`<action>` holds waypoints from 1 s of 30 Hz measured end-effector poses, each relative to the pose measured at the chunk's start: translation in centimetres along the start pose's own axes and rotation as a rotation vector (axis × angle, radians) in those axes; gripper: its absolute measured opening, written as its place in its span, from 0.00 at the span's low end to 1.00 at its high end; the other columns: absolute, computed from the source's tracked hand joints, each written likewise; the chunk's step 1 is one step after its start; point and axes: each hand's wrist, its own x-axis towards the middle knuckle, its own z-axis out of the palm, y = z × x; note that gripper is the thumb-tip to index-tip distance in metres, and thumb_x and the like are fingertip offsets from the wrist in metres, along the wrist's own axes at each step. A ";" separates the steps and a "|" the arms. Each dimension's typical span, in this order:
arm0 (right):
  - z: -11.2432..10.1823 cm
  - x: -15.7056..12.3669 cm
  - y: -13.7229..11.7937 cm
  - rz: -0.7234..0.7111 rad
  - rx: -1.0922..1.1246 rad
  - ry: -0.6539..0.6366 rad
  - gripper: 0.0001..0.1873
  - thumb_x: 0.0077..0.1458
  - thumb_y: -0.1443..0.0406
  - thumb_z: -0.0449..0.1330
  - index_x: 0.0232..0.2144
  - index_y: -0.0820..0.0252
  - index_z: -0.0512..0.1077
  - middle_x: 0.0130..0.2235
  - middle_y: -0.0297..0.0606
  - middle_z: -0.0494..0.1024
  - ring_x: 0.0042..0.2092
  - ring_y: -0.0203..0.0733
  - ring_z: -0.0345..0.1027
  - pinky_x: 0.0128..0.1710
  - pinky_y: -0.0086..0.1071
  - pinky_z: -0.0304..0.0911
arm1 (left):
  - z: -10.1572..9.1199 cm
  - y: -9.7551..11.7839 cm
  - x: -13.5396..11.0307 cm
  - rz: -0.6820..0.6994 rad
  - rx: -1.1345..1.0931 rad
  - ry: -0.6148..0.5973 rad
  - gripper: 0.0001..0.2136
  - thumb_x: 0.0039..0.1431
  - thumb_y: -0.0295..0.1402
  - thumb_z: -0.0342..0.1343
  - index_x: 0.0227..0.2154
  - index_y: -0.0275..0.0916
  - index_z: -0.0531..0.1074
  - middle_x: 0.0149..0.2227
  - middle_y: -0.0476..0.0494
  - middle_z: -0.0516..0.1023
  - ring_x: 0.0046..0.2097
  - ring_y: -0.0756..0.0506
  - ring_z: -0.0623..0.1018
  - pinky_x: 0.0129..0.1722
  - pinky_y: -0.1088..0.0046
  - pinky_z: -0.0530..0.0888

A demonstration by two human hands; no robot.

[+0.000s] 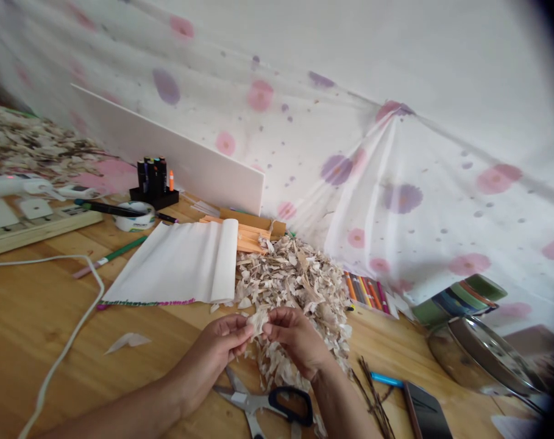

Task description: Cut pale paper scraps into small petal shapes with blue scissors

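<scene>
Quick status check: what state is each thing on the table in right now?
left hand: fingertips pinching the scrap.
right hand: pinching the same scrap.
scissors: lying flat, blades seemingly apart.
white sheet: flat, right edge rolled up.
markers: upright, capped.
tape roll: lying flat.
phone: face up, screen dark.
scrap pile: loose heap.

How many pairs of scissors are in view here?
1. The scissors lie on the table below the left hand and right hand; more could hide under the scrap pile.
</scene>
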 end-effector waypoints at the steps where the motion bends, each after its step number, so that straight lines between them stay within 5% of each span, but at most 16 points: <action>1: 0.0 0.0 -0.1 -0.003 0.000 -0.003 0.17 0.34 0.57 0.74 0.24 0.62 0.78 0.22 0.31 0.74 0.26 0.32 0.61 0.31 0.27 0.54 | -0.1 -0.1 0.1 0.003 0.010 -0.012 0.15 0.36 0.42 0.69 0.21 0.36 0.73 0.20 0.53 0.68 0.25 0.52 0.62 0.28 0.75 0.60; 5: 0.0 -0.2 -0.4 -0.024 -0.002 0.003 0.19 0.39 0.54 0.72 0.24 0.63 0.76 0.22 0.30 0.72 0.25 0.31 0.59 0.28 0.26 0.52 | -0.6 -0.9 0.5 0.013 0.078 -0.047 0.14 0.40 0.41 0.67 0.21 0.36 0.73 0.19 0.54 0.67 0.24 0.52 0.61 0.28 0.75 0.58; 10: 0.0 -0.1 -0.4 -0.007 0.015 -0.005 0.23 0.32 0.61 0.76 0.34 0.62 0.77 0.25 0.29 0.73 0.26 0.30 0.61 0.29 0.26 0.53 | -1.0 -1.7 0.8 -0.012 0.199 -0.079 0.11 0.40 0.38 0.67 0.22 0.35 0.74 0.21 0.52 0.68 0.27 0.50 0.63 0.29 0.74 0.59; 23: -0.3 0.0 -0.4 0.008 0.068 0.095 0.17 0.30 0.63 0.75 0.24 0.63 0.74 0.18 0.26 0.70 0.20 0.27 0.57 0.22 0.24 0.48 | -0.3 -0.5 0.4 0.006 0.078 -0.044 0.14 0.41 0.42 0.66 0.17 0.37 0.70 0.19 0.52 0.69 0.25 0.51 0.63 0.28 0.75 0.60; 30: 0.2 0.2 0.1 0.001 0.089 0.107 0.17 0.30 0.63 0.75 0.23 0.64 0.74 0.19 0.28 0.71 0.20 0.27 0.58 0.21 0.23 0.49 | -0.4 -0.6 0.4 0.014 0.051 -0.017 0.13 0.38 0.40 0.69 0.25 0.38 0.77 0.26 0.48 0.76 0.33 0.47 0.70 0.37 0.73 0.64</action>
